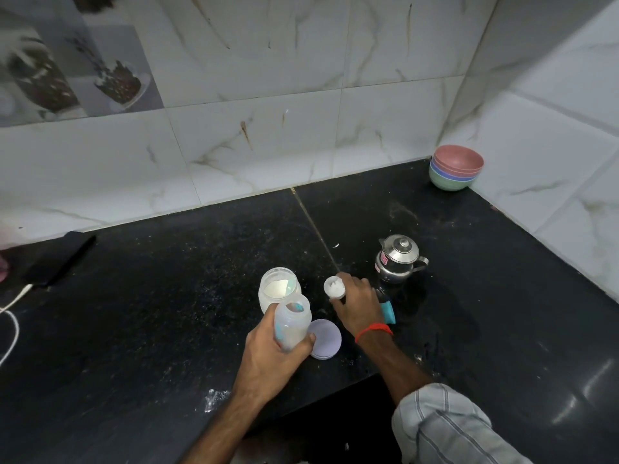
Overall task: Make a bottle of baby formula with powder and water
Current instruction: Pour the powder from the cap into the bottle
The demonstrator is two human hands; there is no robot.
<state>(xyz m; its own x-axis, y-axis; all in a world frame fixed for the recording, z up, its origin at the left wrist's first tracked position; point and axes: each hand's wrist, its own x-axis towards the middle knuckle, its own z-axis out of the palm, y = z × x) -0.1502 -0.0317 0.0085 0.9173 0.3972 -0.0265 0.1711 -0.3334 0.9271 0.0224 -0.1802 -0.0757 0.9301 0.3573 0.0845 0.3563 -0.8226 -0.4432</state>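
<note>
Quick count of what's on the black counter [167, 296]: one baby bottle [290, 324], open at the top, and one wide plastic jar [279, 289] with white powder in it, right behind the bottle. One scoop [334, 287], loaded with powder. One round lilac lid [325, 338] lying flat near the front edge. One little steel kettle [398, 259] with its lid on. One teal cap [388, 313], half hidden. One stack of bowls [457, 172] in the far right corner, four by the rims: pink, purple, blue, green. One phone [58, 262] with one white cable [10, 316] by the left edge. Two hands, left hand [271, 356] and right hand [358, 306].
</note>
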